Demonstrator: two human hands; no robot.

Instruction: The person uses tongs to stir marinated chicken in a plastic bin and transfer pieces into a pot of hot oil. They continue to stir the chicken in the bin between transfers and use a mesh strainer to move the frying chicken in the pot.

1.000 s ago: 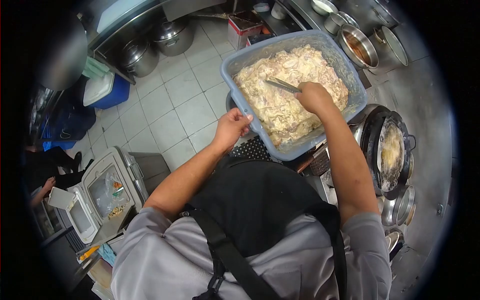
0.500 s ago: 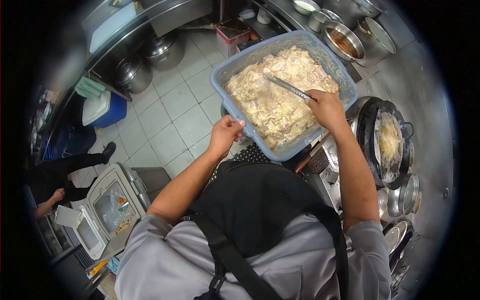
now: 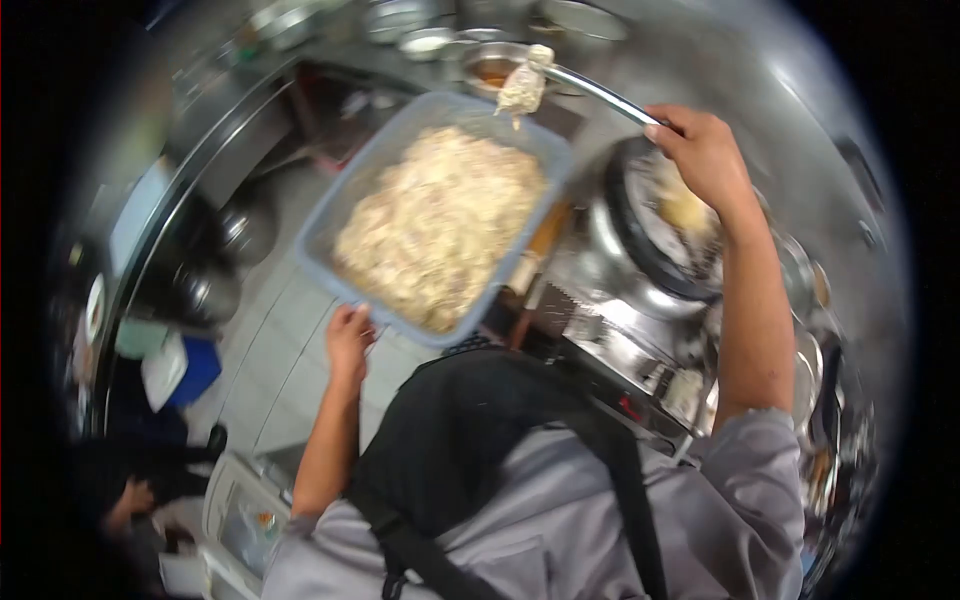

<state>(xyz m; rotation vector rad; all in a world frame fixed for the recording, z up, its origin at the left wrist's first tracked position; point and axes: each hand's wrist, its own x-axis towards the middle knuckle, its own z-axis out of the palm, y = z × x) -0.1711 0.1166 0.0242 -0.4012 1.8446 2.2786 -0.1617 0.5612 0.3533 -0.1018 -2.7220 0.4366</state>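
Observation:
My right hand (image 3: 705,160) is closed around metal tongs (image 3: 603,94). A piece of batter-coated meat (image 3: 524,86) hangs from their tips, above the far right rim of a grey-blue plastic tub (image 3: 318,218). Pale, batter-coated pieces (image 3: 440,220) fill much of the tub. With its fingers closed, my left hand (image 3: 349,343) holds the tub's near left corner. Motion blurs both the tub and the pieces.
To the right, a dark wok (image 3: 630,215) of bubbling oil has golden food (image 3: 685,211) in it. Behind the tub stands a metal bowl of reddish-brown liquid (image 3: 492,72). A blue cooler (image 3: 197,370) and another person's hand (image 3: 136,496) are at left.
My right hand has lifted the tongs out of the tub with a battered piece and moved up and right. The view has turned rightward, and the tub sits further left in it.

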